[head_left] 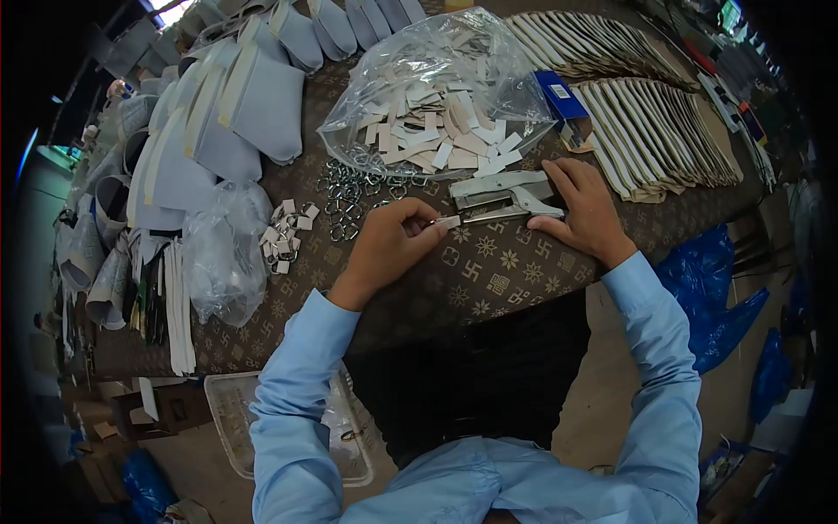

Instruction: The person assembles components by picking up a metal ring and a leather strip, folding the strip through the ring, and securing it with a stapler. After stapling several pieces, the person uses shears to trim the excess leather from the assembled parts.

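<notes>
Stapler (497, 184), two o'clock from centre, is gripped by the right hand (590, 208); the left hand (389, 240) pinches a pale tab (449, 222) at its eight-o'clock end. Lining up seems underway; next likely calls for a steady squeeze.

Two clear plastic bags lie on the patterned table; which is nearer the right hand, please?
The large clear bag holding pale flat tabs; the smaller, crumpled bag lies farther left.
</notes>
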`<state>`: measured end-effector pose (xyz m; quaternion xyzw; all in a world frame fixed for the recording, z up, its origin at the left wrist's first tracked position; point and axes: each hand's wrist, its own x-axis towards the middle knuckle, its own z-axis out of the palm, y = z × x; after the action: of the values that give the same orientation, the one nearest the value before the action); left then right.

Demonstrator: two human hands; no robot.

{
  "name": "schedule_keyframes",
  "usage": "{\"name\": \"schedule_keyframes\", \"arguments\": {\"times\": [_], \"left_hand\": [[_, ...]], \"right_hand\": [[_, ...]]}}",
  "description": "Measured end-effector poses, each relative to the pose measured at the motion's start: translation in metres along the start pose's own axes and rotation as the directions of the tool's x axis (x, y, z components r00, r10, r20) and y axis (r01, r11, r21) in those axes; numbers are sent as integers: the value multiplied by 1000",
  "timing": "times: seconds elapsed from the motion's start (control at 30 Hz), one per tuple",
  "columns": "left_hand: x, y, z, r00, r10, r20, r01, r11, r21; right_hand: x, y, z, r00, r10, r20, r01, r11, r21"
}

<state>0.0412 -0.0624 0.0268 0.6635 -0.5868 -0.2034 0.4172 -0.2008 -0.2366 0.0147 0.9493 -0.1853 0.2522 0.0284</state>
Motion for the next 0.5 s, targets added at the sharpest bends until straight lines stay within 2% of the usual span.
{"name": "schedule_keyframes", "arguments": {"times": [0.07,0.1,0.17,0.2,0.27,0.33,0.37,0.43,0.5], "left_hand": [[0,1,-10,982,-135,135,158,971,-182],[-2,1,-12,983,-136,120,156,971,-181],[-7,2,-17,982,-134,132,180,875,-450],[-12,3,-22,985,-151,79,171,883,-438],[-34,5,-38,973,-147,178,224,788,-573],[-65,14,-65,965,-187,186,263,706,-658],[-91,15,-85,962,-258,90,254,721,-644],[-127,21,-108,939,-335,-77,126,544,-829],[-170,5,-133,843,-403,-357,-23,636,-771]], "right_hand": [[-1,1,3,998,-20,-56,21,1000,8],[-2,1,2,998,-35,-60,36,999,9],[-4,0,1,999,35,9,-35,998,60],[-3,0,-1,999,36,5,-36,998,51],[-7,2,1,1000,26,-1,-26,997,74],[-12,5,9,997,54,-53,-45,987,157],[-16,7,9,995,95,-24,-87,971,222],[-24,7,10,995,46,-90,-25,975,223],[-16,0,9,993,39,-110,-12,972,234]]}}
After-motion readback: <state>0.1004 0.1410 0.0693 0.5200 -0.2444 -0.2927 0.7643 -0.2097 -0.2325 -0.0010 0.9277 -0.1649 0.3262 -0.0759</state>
